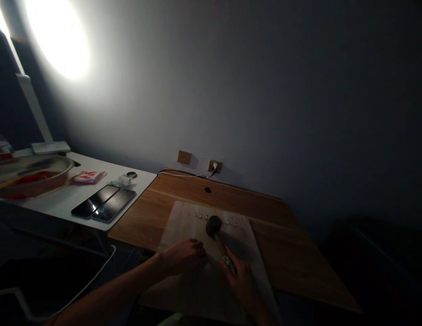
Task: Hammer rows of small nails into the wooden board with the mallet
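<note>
A pale wooden board (pixel 183 222) lies on a brown wooden table (pixel 282 253) with a row of small nails (pixel 202 217) standing near its far edge. My right hand (pixel 240 276) is closed round the handle of a hammer (pixel 215 228), whose dark head rests on the board by the nails. My left hand (pixel 184 256) rests on the board to the left of the handle, fingers curled; whether they hold anything is hidden.
A white side table (pixel 64 203) at the left carries two dark phones (pixel 104 203), a bowl (pixel 30 174), small packets and a lamp base (pixel 50 147). Wall sockets (pixel 215 166) with a white cable sit behind the table. The room is dim.
</note>
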`<action>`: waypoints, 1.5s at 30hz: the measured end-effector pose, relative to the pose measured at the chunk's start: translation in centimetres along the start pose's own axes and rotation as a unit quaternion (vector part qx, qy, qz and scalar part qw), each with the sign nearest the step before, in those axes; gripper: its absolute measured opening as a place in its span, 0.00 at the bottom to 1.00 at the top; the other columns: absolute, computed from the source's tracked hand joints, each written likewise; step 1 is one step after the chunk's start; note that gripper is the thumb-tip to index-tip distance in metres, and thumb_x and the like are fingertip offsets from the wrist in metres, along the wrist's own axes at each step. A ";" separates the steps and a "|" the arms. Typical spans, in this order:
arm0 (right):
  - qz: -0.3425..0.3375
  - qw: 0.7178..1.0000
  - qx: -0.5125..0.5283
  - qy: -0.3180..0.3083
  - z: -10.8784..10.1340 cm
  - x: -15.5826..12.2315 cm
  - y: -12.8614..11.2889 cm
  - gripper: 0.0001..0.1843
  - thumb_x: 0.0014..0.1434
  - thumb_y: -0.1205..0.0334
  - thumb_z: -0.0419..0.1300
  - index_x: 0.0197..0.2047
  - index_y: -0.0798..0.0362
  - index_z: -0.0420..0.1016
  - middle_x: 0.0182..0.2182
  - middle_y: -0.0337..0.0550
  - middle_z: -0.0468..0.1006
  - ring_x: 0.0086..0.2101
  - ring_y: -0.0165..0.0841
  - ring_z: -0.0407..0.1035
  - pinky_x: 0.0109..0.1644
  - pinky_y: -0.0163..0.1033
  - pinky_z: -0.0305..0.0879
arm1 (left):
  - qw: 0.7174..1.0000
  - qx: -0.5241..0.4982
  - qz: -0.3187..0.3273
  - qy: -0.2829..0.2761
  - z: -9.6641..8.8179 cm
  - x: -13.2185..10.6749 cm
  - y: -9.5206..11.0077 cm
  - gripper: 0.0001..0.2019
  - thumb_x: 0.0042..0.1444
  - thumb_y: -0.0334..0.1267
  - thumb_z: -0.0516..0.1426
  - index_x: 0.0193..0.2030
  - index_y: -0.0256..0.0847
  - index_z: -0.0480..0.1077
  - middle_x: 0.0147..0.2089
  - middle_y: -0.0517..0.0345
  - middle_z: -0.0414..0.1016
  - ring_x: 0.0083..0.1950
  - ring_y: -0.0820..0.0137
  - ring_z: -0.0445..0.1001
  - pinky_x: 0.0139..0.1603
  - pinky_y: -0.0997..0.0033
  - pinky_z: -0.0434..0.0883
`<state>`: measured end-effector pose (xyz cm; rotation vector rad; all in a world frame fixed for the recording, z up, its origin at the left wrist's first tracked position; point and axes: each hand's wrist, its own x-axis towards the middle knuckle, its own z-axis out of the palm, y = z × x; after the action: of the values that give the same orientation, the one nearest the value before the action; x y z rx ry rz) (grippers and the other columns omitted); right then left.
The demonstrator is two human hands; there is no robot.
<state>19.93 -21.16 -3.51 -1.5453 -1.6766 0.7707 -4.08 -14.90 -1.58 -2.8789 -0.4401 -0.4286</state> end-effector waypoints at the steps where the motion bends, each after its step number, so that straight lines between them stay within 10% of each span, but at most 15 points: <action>1: 0.005 1.000 0.004 0.002 0.1 0.0 0.1 0.34 0.65 0.46 0.58 0.65 0.60 0.75 0.58 0.57 0.81 0.57 0.49 0.75 0.63 0.49 0.69 | 1.000 -0.008 -0.005 0.005 0.1 -0.1 -0.4 0.04 0.66 0.31 0.59 0.38 0.40 0.72 0.33 0.55 0.77 0.36 0.64 0.74 0.37 0.64 0.69; 5: 0.013 0.999 0.029 -0.009 0.1 -0.1 0.0 0.36 0.66 0.42 0.57 0.66 0.60 0.74 0.56 0.55 0.82 0.56 0.49 0.76 0.62 0.51 0.69 | 0.980 -0.109 -0.157 0.057 1.4 -0.8 -4.1 0.08 0.64 0.27 0.58 0.44 0.42 0.77 0.41 0.53 0.81 0.42 0.65 0.78 0.45 0.68 0.71; 8: 0.028 0.999 0.046 -0.007 0.0 -0.1 -0.1 0.39 0.64 0.37 0.57 0.65 0.60 0.75 0.54 0.55 0.83 0.54 0.50 0.78 0.59 0.50 0.72 | 0.890 -0.216 -0.382 0.119 2.6 -1.2 -7.8 0.12 0.59 0.24 0.57 0.43 0.41 0.79 0.40 0.54 0.83 0.41 0.68 0.80 0.44 0.72 0.72; 11: 0.040 0.998 0.044 -0.004 0.1 0.0 0.1 0.44 0.61 0.32 0.57 0.64 0.60 0.76 0.52 0.56 0.84 0.52 0.51 0.79 0.57 0.51 0.73 | 0.835 -0.240 -0.474 0.143 3.3 -1.1 -10.1 0.13 0.58 0.24 0.57 0.42 0.41 0.81 0.41 0.54 0.84 0.39 0.67 0.80 0.44 0.72 0.73; 33: 0.031 0.999 0.037 0.015 0.2 -0.2 -0.5 0.36 0.63 0.39 0.59 0.63 0.56 0.78 0.48 0.52 0.86 0.48 0.49 0.80 0.56 0.50 0.74 | 0.823 -0.261 -0.477 0.163 4.2 -1.5 -9.8 0.12 0.56 0.25 0.57 0.42 0.39 0.79 0.44 0.51 0.82 0.39 0.66 0.80 0.42 0.71 0.73; 45: -0.038 0.999 0.007 -0.035 3.1 5.5 -6.8 0.32 0.66 0.50 0.54 0.67 0.61 0.73 0.46 0.53 0.86 0.45 0.45 0.81 0.50 0.43 0.74 | 0.805 -0.293 -0.484 0.178 4.6 -1.5 -10.1 0.23 0.53 0.24 0.57 0.57 0.40 0.71 0.43 0.54 0.83 0.38 0.68 0.81 0.41 0.72 0.73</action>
<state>13.41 -16.30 0.86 -1.4527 -1.7664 0.8032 -7.49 -4.73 -4.83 -2.6909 -1.9967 -1.4351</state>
